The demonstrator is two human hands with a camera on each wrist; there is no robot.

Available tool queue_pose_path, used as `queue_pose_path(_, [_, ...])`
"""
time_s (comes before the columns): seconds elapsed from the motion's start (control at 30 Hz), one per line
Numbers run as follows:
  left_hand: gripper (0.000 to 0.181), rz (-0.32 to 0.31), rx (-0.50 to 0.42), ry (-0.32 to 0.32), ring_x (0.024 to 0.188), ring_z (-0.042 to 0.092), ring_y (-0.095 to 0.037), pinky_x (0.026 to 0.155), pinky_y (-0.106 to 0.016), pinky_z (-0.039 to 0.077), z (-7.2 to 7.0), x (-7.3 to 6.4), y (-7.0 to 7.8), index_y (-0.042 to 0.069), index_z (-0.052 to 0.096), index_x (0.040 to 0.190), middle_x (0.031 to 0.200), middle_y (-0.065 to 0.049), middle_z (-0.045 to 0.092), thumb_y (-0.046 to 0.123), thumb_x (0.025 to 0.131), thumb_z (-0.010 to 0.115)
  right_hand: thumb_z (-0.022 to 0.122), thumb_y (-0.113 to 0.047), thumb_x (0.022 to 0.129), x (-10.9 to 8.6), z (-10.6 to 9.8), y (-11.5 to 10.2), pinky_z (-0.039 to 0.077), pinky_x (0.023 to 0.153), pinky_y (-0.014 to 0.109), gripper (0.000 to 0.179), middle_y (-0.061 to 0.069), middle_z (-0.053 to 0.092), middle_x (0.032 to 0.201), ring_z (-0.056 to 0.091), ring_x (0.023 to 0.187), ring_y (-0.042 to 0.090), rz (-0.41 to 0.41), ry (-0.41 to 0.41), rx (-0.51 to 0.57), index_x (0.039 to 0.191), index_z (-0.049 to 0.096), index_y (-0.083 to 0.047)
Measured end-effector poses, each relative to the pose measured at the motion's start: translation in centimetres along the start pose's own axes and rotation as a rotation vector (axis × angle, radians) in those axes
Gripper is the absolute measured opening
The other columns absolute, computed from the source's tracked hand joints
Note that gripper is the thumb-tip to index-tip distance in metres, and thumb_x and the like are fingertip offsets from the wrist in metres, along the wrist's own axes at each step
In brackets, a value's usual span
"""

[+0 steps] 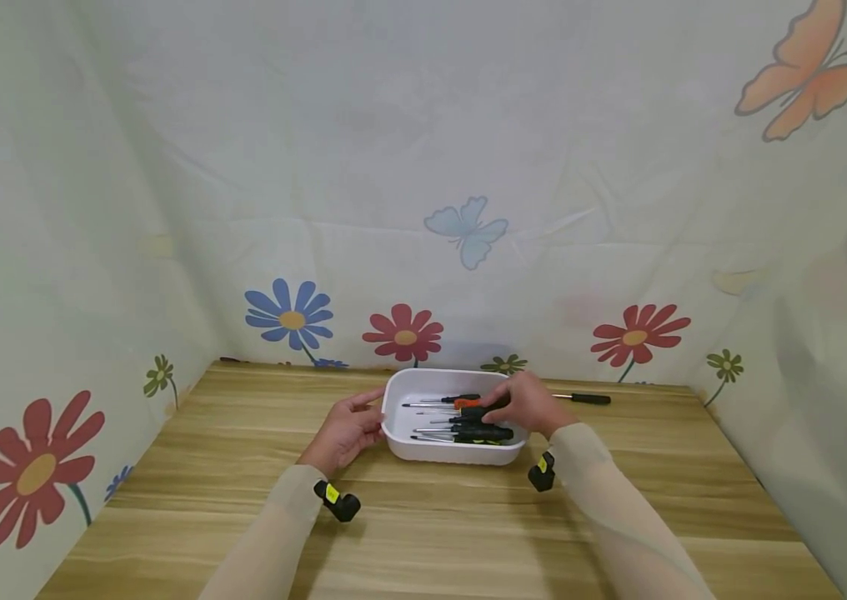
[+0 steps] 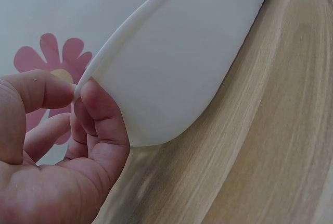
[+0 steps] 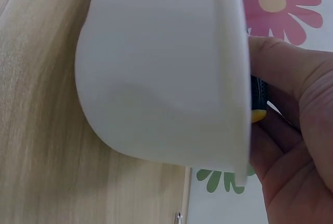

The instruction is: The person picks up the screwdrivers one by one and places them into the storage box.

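A white plastic tub (image 1: pixel 431 451) on the wooden table holds several screwdrivers (image 1: pixel 482 433) lying side by side, mostly black-handled, one with an orange handle (image 1: pixel 466 403). At the tub's left end my left hand (image 1: pixel 348 431) pinches the rim; the left wrist view shows thumb and fingers at the edge of the tub wall (image 2: pixel 171 62). From the right, my right hand (image 1: pixel 528 404) reaches over the rim into the tub. In the right wrist view its fingers grip a dark screwdriver handle with a yellow end (image 3: pixel 258 113); the tub wall hides the rest of this screwdriver.
Another black-handled screwdriver (image 1: pixel 590 399) lies on the table (image 1: pixel 438 533) to the right of the tub, its shaft partly behind my right hand. A patterned cloth (image 1: pixel 363 167) with flowers and butterflies hangs behind the table and at both sides.
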State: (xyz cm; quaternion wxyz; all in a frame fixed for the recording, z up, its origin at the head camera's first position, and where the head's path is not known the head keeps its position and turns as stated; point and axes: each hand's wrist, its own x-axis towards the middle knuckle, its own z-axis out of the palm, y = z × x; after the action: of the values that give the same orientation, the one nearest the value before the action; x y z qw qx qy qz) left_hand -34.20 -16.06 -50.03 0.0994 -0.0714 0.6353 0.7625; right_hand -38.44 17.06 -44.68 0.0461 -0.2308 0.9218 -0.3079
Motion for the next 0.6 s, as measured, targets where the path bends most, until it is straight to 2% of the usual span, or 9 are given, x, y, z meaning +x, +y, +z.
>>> queue_pose_path(0.17, [0.057,-0.008,-0.011,-0.002,0.077,0.06,-0.019,0.077,-0.031,0.058,-0.01,-0.09,-0.01,0.014,0.052,0.151,0.118,-0.021,0.057,-0.004,0.097,0.059,0.091,-0.017,0.076,0.08,0.52,0.0,0.059,0.087,0.037,0.021,-0.001,0.08,0.101,0.069,0.096,0.015,0.012,0.003,0.009,0.096,0.085,-0.018])
queue_pose_path(0.37, [0.056,0.0,-0.015,-0.004,0.077,0.06,-0.019,0.076,-0.031,0.058,-0.03,-0.03,-0.01,0.013,0.052,0.151,0.117,-0.022,0.057,-0.004,0.098,0.058,0.091,-0.015,0.075,0.2,0.89,-0.04,0.059,0.088,0.039,0.02,0.002,0.08,0.1,0.072,0.098,0.019,-0.031,0.022,-0.011,0.094,0.085,-0.014])
queue_pose_path(0.6, [0.056,0.0,-0.004,0.002,0.078,0.06,-0.019,0.074,-0.03,0.057,-0.03,0.03,0.09,0.013,0.052,0.151,0.116,-0.021,0.057,-0.003,0.098,0.058,0.09,-0.016,0.077,0.43,1.11,0.05,0.059,0.086,0.038,0.019,0.003,0.08,0.104,0.07,0.097,0.017,0.001,0.005,-0.044,0.094,0.085,-0.014])
